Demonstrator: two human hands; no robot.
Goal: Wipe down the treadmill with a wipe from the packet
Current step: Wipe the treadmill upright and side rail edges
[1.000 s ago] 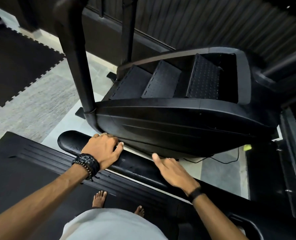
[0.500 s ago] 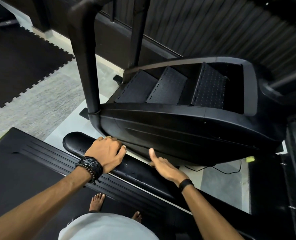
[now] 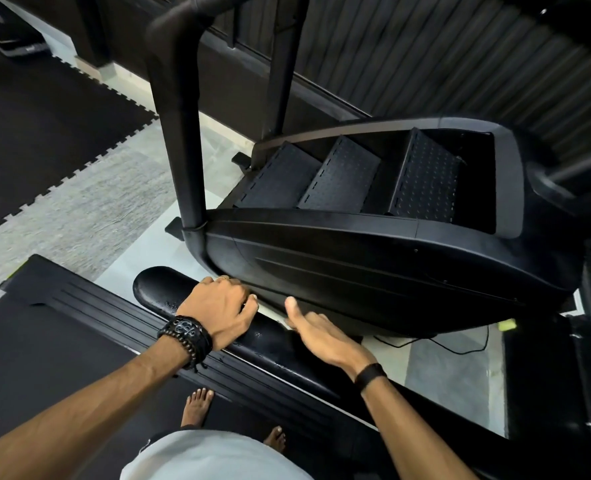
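Note:
I stand barefoot on the treadmill belt (image 3: 44, 358). Its glossy black handrail (image 3: 159, 287) runs from the middle left down to the right and carries small wet drops. My left hand (image 3: 217, 306), with a black bracelet at the wrist, curls over the top of the handrail near its rounded end. My right hand (image 3: 321, 337) lies on the rail just to the right, fingers straight and thumb pointing up. No wipe or packet shows; anything under my left palm is hidden.
A black stair-climber machine (image 3: 373, 271) stands close beyond the handrail, its thick post (image 3: 179, 133) rising above my left hand. A yellow-green object (image 3: 507, 324) and a thin cable (image 3: 460, 348) lie on the tiled floor. A dark foam mat (image 3: 44, 116) covers the far left.
My right hand has slid left along the handrail, closer to my left hand. My left hand has kept its hold in about the same spot. The view has shifted slightly.

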